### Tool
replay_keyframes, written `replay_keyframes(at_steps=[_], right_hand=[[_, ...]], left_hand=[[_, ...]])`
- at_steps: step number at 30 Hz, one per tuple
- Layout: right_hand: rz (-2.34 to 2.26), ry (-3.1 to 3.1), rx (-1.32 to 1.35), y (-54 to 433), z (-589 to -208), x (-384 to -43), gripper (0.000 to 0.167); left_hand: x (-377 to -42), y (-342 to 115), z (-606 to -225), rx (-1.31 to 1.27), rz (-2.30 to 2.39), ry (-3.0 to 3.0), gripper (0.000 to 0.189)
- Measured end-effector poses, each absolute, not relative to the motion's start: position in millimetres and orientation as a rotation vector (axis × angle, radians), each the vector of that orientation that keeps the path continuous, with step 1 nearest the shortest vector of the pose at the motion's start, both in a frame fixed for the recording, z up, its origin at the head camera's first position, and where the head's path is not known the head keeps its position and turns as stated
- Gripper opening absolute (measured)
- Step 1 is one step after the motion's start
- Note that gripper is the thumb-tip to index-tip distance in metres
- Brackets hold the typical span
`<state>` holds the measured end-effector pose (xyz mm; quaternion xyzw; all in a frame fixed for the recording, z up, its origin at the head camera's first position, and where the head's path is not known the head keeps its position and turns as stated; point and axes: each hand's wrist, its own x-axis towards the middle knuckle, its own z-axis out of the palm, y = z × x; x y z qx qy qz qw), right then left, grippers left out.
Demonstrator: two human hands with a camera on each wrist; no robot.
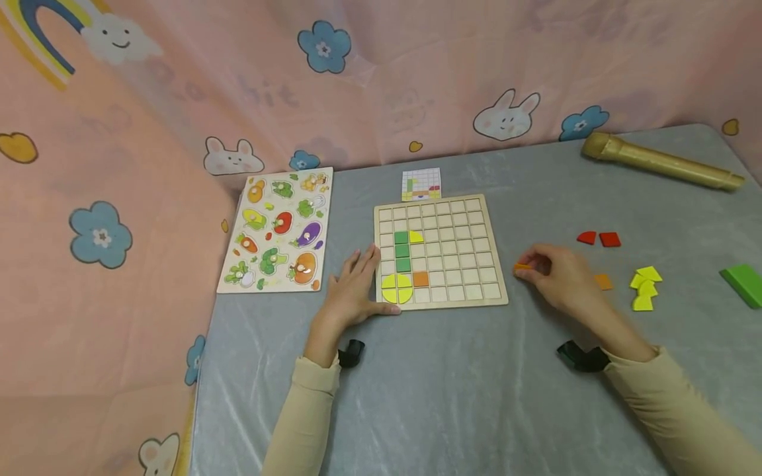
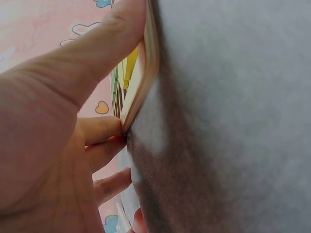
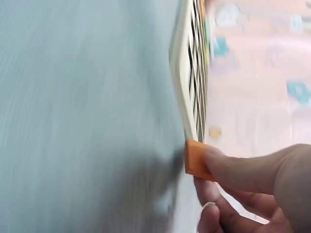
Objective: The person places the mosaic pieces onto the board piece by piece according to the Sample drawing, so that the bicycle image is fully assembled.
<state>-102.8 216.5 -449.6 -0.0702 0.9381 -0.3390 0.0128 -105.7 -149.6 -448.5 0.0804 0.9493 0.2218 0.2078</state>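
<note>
Counted on the counter [image 1: 446,383]: one grid board [image 1: 458,251], one vegetable board [image 1: 284,284], one card [image 1: 419,180], one gold microphone [image 1: 663,162], one green block [image 1: 743,285]. One left hand [image 1: 351,287], one right hand [image 1: 565,283]. Green squares [image 1: 401,250]: three. Orange pieces [image 1: 421,279]: three visible. Red pieces [image 1: 610,239]: two. Yellow quarter-rounds [image 1: 389,283] on the grid board: five; yellow pile [image 1: 646,287] at right overlaps, count undetermined.

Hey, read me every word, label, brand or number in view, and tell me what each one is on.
"bit": faint lettering on the pink curtain; the marks just before it are too blurred to read.
Pattern card: too small to tell whether it has any text.
Grid board and vegetable puzzle: no readable text.
No brand or number can be read.
</note>
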Motion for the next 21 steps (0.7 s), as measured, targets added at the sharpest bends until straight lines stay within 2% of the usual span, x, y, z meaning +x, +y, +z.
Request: replay_keyframes(at_steps=[10, 21], right_hand=[[-1.241, 2.786, -0.313, 151.4, -439.7, -113.6, 0.009], [-1.254, 2.647, -0.354, 106.6, -455.8, -122.4, 0.011]], left_hand=[[-105.8, -149.9, -447.5, 0.215, 0.622, 2.637, 0.125], [-106.3, -149.1, -446.2, 0.207, 0.617, 2.633, 0.125]])
